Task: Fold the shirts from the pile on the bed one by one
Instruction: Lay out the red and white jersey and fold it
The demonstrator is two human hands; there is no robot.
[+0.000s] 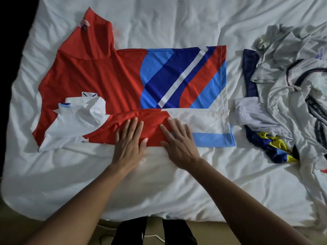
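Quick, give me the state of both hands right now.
Left hand: open, fingers straight, pressing flat on the red shirt.
Right hand: open, fingers spread, pressing on the same shirt's folded edge.

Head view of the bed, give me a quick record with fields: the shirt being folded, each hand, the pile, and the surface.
shirt: red shirt with a blue and white striped panel, spread sideways, near side folded over onto the body
left hand: left hand flat on the folded red strip, fingers straight, pressing
right hand: right hand flat beside it, pressing where red meets white
pile: pile of crumpled shirts, mostly grey and white, to the right of the red shirt
surface: bed with a wrinkled white sheet
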